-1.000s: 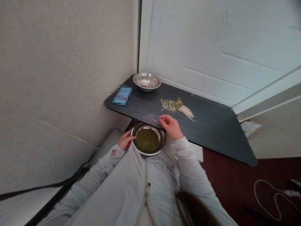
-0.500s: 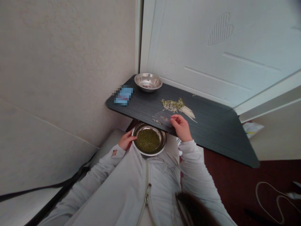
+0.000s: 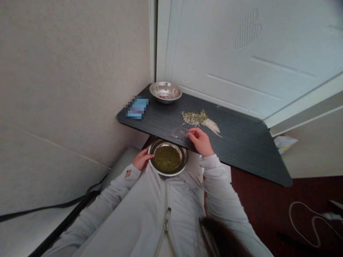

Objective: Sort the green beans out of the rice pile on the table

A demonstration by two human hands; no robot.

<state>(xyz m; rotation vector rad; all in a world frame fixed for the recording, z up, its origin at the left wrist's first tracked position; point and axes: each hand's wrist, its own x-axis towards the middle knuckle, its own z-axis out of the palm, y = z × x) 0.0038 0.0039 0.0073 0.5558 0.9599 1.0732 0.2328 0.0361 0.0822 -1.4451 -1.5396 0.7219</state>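
My left hand [image 3: 141, 159] grips the rim of a metal bowl [image 3: 184, 167] at my lap, just under the table's near edge. Small green beans [image 3: 167, 159], which look like mung beans, cover its bottom. Over the table's front edge, my right hand [image 3: 200, 141] pinches a thin clear plastic disc [image 3: 179, 132], held low at the tabletop. A few pale grains show at or through the disc. Just beyond it lies a mixed heap of green beans and white grains [image 3: 194, 118], with a patch of white rice-like grains [image 3: 212, 125] beside it.
A second metal bowl [image 3: 165, 92] stands at the back left of the dark table [image 3: 246, 150]. Left of it lies a blue, blurred-out item [image 3: 138, 108]. A white door [image 3: 219, 46] borders the far side, a wall [image 3: 75, 71] the left. A pale cable [image 3: 291, 210] lies on the floor.
The whole view has shifted slightly. My right hand and the clear disc have moved a little left along the table edge. My left hand stays on the bowl of beans.
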